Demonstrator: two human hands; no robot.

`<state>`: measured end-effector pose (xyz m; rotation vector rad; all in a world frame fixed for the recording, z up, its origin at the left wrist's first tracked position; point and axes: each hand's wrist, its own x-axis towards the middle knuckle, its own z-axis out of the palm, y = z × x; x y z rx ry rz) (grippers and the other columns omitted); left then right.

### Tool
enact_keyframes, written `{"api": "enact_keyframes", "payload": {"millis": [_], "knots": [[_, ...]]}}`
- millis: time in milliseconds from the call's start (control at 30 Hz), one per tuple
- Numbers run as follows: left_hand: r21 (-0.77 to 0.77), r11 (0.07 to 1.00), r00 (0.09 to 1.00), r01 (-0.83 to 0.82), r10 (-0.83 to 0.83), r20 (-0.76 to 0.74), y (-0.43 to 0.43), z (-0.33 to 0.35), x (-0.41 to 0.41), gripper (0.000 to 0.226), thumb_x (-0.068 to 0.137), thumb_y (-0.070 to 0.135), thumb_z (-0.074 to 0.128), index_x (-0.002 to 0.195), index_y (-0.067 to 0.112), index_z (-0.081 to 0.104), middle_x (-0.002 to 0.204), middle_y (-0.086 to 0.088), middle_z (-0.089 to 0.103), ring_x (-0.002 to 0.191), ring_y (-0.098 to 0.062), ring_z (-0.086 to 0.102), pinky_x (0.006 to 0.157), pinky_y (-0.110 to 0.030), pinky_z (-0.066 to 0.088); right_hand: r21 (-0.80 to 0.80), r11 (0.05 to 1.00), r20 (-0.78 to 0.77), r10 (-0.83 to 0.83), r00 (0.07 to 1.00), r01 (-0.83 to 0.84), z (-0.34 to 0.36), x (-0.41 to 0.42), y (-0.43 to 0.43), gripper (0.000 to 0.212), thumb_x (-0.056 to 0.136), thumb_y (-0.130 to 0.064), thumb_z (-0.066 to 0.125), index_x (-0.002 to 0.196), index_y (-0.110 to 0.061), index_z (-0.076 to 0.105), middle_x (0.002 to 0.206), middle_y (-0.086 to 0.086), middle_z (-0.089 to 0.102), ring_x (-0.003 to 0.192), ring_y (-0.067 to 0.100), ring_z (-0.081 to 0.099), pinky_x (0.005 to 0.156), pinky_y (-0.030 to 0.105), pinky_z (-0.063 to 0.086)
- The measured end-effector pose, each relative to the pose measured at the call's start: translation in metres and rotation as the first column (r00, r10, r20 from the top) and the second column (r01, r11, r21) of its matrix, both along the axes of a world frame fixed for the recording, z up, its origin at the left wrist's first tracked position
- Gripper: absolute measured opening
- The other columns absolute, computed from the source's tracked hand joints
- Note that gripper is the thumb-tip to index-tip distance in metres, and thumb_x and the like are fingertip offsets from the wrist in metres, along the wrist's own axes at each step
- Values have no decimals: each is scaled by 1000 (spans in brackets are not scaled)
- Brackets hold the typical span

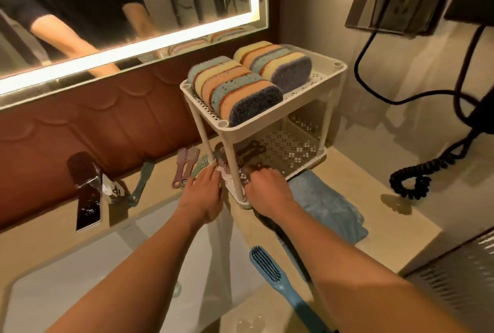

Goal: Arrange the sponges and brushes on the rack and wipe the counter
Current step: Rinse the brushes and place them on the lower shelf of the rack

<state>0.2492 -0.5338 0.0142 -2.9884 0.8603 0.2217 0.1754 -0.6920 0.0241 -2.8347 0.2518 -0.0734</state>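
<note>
Brushes are the matter at the grip. The right grip (267,189) is narrow, its fingers curled down over the front rim of the lower tier onto the nearest of the dark brushes (250,152) lying there. The left grip (205,193) reaches to the front left corner of that same tier, its fingertips at something white beside the post; whether it holds anything I cannot tell.

Both hands work at the rack (335,71), a pale two-tier stand on the surface (395,228) against the wall. Its upper tier carries the sponges (235,89), two rows standing on edge, side by side.

Just right of the right wrist a blue cloth (331,207) lies crumpled on the surface, touching the rack's front. Left of the rack, by the brown backsplash, lie pink brushes (184,169) and a teal brush (141,182). A blue brush (267,265) rests near the sink (107,279), between the forearms. The faucet (85,188) stands at the far left, and a black coiled cable (417,180) lies well to the right.
</note>
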Motion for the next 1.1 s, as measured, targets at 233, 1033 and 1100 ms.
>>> {"api": "enact_keyframes", "payload": {"millis": [233,1033,1100], "knots": [[7,1000,1000,-10,10,8,27,7,-36,58,106,42,27,158,16,21,167,-7,15,154,-23,14,124,-45,15,64,998,97,-3,995,-3,4,-27,33,28,97,-26,45,117,-10,57,112,11,66,100,30,63,82,39,49],[17,993,990,-116,117,-79,146,-45,-50,62,105,40,39,159,18,15,169,-5,6,155,-25,5,125,-46,10,82,947,-186,322,928,-312,-39,-6,130,42,96,-37,44,135,-27,54,122,4,68,106,26,63,88,38,52],[23,990,985,-143,144,-99,161,-59,-49,62,105,40,39,158,18,17,168,-7,9,155,-26,8,125,-46,12,95,936,-188,351,917,-338,-50,-1,142,43,96,-37,45,137,-26,52,128,3,64,108,25,62,91,40,52]]}}
